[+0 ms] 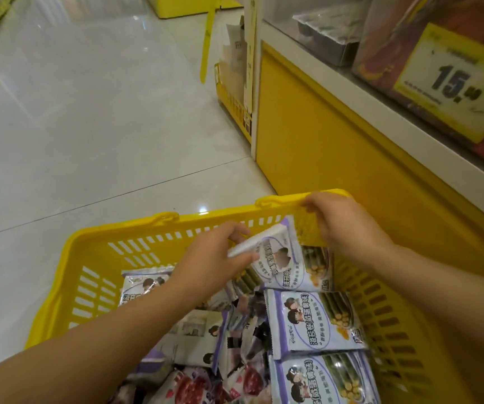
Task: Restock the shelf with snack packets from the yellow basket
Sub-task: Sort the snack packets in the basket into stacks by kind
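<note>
Yellow basket [220, 213]: right hand [342, 225] curls over its far rim; left hand [214, 255] pinches the edge of a purple packet [275, 249].

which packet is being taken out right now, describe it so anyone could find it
Start at the yellow basket and go to its far wall. There the left hand pinches a purple-and-white snack packet by its edge. It is the only one raised and tilted in a hand; the rest lie loose in the basket.
</note>
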Available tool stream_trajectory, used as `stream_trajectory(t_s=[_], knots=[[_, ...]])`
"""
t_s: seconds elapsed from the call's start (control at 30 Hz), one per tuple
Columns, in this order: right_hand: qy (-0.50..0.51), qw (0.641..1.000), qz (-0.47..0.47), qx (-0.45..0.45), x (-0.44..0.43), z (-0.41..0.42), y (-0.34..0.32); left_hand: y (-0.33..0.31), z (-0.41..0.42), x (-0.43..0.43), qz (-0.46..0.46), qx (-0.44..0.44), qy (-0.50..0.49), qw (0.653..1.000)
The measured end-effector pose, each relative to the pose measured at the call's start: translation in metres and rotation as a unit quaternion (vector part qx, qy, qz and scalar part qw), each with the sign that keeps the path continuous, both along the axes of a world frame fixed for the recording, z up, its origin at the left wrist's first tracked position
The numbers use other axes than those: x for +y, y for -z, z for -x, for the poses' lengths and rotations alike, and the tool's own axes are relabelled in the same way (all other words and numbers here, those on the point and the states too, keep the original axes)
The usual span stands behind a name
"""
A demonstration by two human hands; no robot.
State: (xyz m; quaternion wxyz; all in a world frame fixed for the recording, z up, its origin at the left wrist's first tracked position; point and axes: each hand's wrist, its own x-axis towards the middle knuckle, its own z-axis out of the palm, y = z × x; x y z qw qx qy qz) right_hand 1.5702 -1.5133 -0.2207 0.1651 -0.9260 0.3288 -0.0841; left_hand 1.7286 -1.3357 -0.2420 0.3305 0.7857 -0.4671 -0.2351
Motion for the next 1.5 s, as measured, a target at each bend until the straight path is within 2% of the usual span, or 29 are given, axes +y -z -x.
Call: stream_trajectory(t_s=[0.03,0.07,0.1,0.23,0.33,0.4,0.47,0.53,0.63,0.73,0.8,0.87,0.93,1.0,1.1,1.23,1.3,1.33,1.43,1.5], knots=[[0.011,0.997,-0.016,-0.074,0.000,-0.002,-0.002,0.002,0.005,-0.012,-0.006,0.000,0.005,1.000],[0.003,0.994,-0.021,-0.109,0.001,-0.003,-0.004,0.004,0.011,-0.023,-0.004,0.011,0.007,1.000],[-0.019,0.994,-0.019,-0.105,0.004,-0.003,-0.005,0.007,0.017,-0.034,0.000,0.030,0.008,1.000],[-0.086,0.992,0.065,0.059,0.015,0.012,0.012,0.023,0.047,-0.053,0.032,0.104,-0.005,0.994],[-0.116,0.969,0.122,0.181,0.017,0.015,0.017,0.041,0.055,-0.028,0.055,0.082,-0.097,0.990],[-0.140,0.958,0.111,0.223,0.020,0.013,0.020,0.048,0.055,-0.011,0.019,0.149,-0.145,0.978],[-0.184,0.947,0.065,0.254,0.025,0.013,0.023,0.050,0.057,-0.005,-0.049,0.231,-0.106,0.966],[-0.214,0.934,0.036,0.285,0.028,0.015,0.025,0.047,0.061,-0.009,-0.102,0.266,-0.020,0.958],[-0.177,0.938,0.060,0.293,0.024,0.017,0.021,0.046,0.066,-0.017,-0.086,0.315,0.053,0.944],[-0.157,0.927,0.091,0.329,0.023,0.015,0.017,0.039,0.054,-0.012,-0.106,0.236,0.102,0.961],[-0.169,0.927,0.099,0.320,0.026,0.010,0.014,0.032,0.032,-0.001,-0.136,0.094,0.146,0.975],[-0.181,0.944,0.100,0.258,0.036,0.002,0.009,0.023,0.002,0.015,-0.179,-0.059,0.167,0.968],[-0.194,0.963,0.067,0.174,0.051,-0.011,0.007,0.016,-0.026,0.037,-0.218,-0.141,0.179,0.949],[-0.213,0.968,-0.026,0.129,0.070,-0.029,0.010,0.012,-0.044,0.060,-0.257,-0.148,0.186,0.936],[-0.218,0.947,-0.187,0.146,0.100,-0.059,0.029,0.011,-0.052,0.096,-0.288,-0.151,0.181,0.928],[-0.204,0.879,-0.349,0.253,0.120,-0.086,0.052,0.019,-0.048,0.115,-0.289,-0.189,0.197,0.918],[-0.212,0.861,-0.367,0.281,0.126,-0.088,0.061,0.015,-0.051,0.115,-0.288,-0.180,0.201,0.919],[-0.214,0.864,-0.362,0.276,0.130,-0.088,0.066,0.012,-0.055,0.116,-0.288,-0.159,0.207,0.921],[-0.196,0.895,-0.345,0.202,0.139,-0.084,0.076,-0.001,-0.062,0.126,-0.288,-0.111,0.232,0.923],[-0.215,0.908,-0.317,0.167,0.142,-0.082,0.078,-0.007,-0.062,0.137,-0.297,-0.159,0.244,0.909]])
